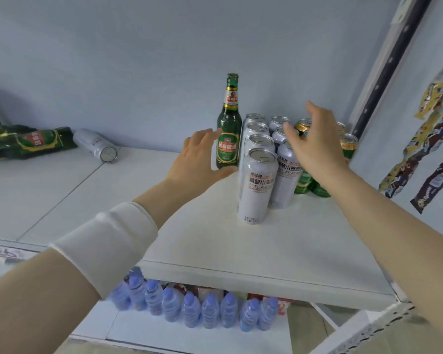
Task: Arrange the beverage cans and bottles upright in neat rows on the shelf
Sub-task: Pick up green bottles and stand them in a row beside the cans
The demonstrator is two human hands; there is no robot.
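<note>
A green beer bottle stands upright on the white shelf, just left of two rows of tall white cans. Green cans stand to their right, partly hidden. My left hand is at the bottle's lower left, fingers apart, thumb touching near its base; whether it grips is unclear. My right hand hovers open over the can tops. At the far left several green bottles and one white can lie on their sides.
A dark perforated upright bounds the shelf on the right, with snack packets hanging beyond it. Below the shelf, a row of blue-capped water bottles stands on a lower shelf. A pale wall backs the shelf.
</note>
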